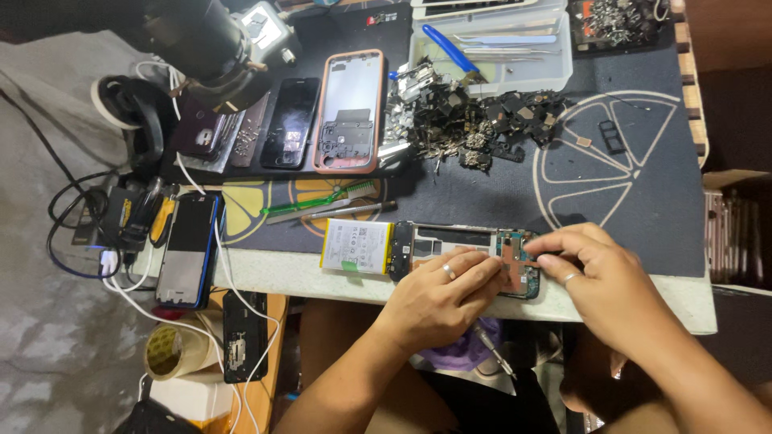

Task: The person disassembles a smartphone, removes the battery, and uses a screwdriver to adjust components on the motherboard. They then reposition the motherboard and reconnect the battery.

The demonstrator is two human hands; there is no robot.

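Observation:
An opened phone lies at the table's front edge, its back removed and its circuit board exposed. A white battery lies partly lifted at its left end. My left hand rests flat on the phone's lower middle, fingers pressing the frame. My right hand is over the phone's right end, fingertips pinched on the circuit board; whether they hold a small part is hidden.
A dark mat covers the table. A pile of small phone parts, a pink-cased phone frame, other phones, a green brush, a clear tool tray, cables and tape roll surround it.

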